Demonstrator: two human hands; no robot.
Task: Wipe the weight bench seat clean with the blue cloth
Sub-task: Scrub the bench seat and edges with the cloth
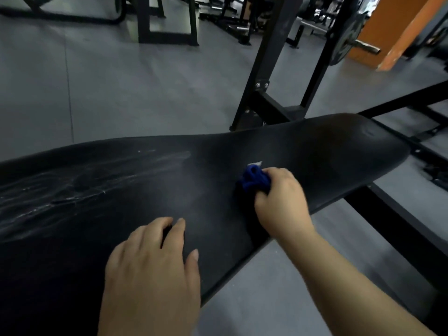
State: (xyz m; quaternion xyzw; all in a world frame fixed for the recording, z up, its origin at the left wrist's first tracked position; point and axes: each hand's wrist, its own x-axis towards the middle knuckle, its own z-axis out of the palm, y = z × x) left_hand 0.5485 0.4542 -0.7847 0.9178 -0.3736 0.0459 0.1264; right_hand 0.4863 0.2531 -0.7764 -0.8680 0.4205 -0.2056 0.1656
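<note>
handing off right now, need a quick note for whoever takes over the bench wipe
Right hand grips the bunched blue cloth, pressed on the bench seat near its middle.
Left hand rests flat on the seat, holding nothing.
Done: the stretch around the cloth looks free of streaks.
Left: white streaks across the seat toward the person's left, and a small white mark just beyond the cloth.

Bench seat (218, 166) black vinyl-like, slight sheen, whitish streaks; blue cloth (254, 181) soft.

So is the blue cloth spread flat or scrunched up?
Scrunched up. The small blue cloth bulges in a bunched wad from the right hand gripping it.
</note>
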